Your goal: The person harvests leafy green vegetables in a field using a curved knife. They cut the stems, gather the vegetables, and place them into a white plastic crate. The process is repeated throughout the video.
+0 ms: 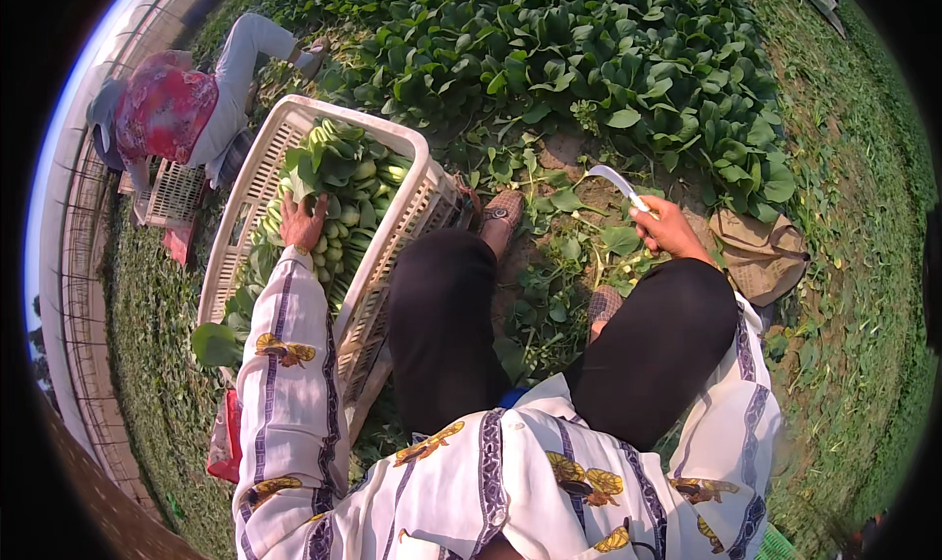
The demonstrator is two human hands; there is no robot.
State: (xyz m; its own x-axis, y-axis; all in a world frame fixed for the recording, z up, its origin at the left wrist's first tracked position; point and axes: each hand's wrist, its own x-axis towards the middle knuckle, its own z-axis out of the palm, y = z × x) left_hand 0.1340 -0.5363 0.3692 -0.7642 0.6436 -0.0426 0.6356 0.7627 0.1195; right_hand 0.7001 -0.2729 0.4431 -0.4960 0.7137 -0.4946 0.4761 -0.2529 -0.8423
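Note:
My left hand (302, 222) reaches into a white plastic crate (417, 182) at my left and rests on the bok choy (339, 167) that fills it. Its fingers are spread over the leaves and pale stems; the fingertips are partly hidden among them. Above my right knee, my right hand (669, 228) is closed round the pale handle of a sickle (620, 182). The sickle's curved blade points up and to the left, over cut leaves on the ground, apart from the standing plants.
Rows of growing bok choy (589, 50) stand ahead. A brown sack (760, 256) lies right of my right knee. At the far left another person (172, 108) in a red patterned top bends beside a smaller crate (175, 192). Loose leaves cover the soil between my feet.

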